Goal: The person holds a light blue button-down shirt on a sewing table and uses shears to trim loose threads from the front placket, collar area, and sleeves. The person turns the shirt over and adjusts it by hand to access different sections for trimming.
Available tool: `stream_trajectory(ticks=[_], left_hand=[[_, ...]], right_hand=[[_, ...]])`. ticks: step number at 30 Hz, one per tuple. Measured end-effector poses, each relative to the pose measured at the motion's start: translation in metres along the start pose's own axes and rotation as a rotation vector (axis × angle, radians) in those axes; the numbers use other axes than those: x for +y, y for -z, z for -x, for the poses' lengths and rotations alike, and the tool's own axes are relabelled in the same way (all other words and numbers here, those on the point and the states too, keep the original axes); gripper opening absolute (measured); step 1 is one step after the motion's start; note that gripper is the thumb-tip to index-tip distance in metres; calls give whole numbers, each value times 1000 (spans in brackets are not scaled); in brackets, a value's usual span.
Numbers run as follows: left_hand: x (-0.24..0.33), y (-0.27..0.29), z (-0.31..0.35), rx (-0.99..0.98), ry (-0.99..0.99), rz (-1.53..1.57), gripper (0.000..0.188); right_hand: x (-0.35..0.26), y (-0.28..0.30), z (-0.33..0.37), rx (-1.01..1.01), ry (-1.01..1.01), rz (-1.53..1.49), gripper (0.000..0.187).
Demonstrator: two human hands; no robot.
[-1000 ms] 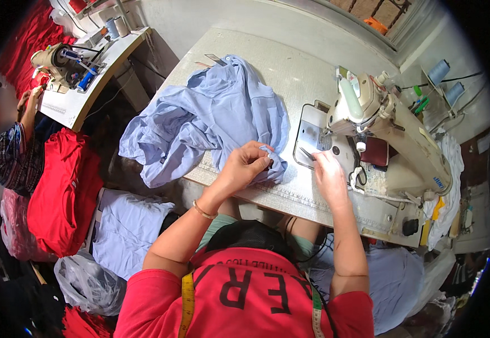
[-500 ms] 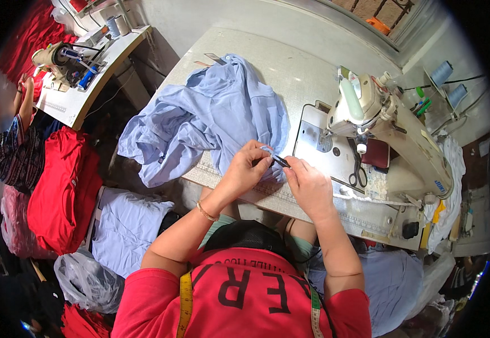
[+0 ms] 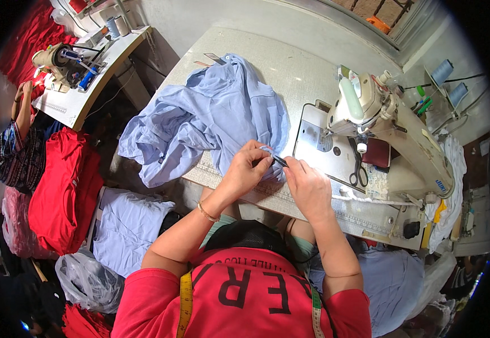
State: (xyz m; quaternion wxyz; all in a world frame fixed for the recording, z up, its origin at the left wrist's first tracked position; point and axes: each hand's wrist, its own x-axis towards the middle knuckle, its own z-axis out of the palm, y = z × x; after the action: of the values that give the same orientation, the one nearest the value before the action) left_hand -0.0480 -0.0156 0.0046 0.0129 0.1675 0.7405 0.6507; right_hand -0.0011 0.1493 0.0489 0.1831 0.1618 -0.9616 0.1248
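A light-blue shirt (image 3: 222, 107) lies crumpled across the sewing table, its near right end drawn to the table's front edge. There my left hand (image 3: 249, 166) pinches a bit of the light-blue cloth between thumb and fingers. Right against it, my right hand (image 3: 307, 183) grips a slim black tool (image 3: 279, 161), its tip at the pinched cloth. The tool's exact kind is too small to make out. Both hands nearly meet, just left of the sewing machine (image 3: 369, 107).
Black-handled scissors (image 3: 359, 172) lie by the machine's bed. Blue thread spools (image 3: 442, 73) stand at the right. A co-worker (image 3: 11, 141) sits at another machine (image 3: 59, 62) far left. Red cloth (image 3: 65, 191), folded light-blue cloth (image 3: 127, 228) and a plastic bag (image 3: 87, 281) lie left of me.
My right hand and the black tool have shifted very slightly; my left hand keeps its pinch. At far left, the co-worker's hands have moved a little.
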Motion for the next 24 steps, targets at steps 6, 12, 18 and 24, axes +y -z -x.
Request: stream_trajectory(ticks=[6, 12, 18, 24], left_hand=[[-1, -1, 1, 18, -12, -3, 12], [0, -1, 1, 27, -13, -7, 11], [2, -1, 1, 27, 3, -2, 11], [-1, -1, 1, 30, -25, -47, 13]], right_hand=[[-2, 0, 1, 0, -15, -10, 18], [-2, 0, 2, 9, -13, -15, 17], [-2, -2, 2, 4, -15, -12, 18], [0, -9, 2, 43, 6, -11, 19]])
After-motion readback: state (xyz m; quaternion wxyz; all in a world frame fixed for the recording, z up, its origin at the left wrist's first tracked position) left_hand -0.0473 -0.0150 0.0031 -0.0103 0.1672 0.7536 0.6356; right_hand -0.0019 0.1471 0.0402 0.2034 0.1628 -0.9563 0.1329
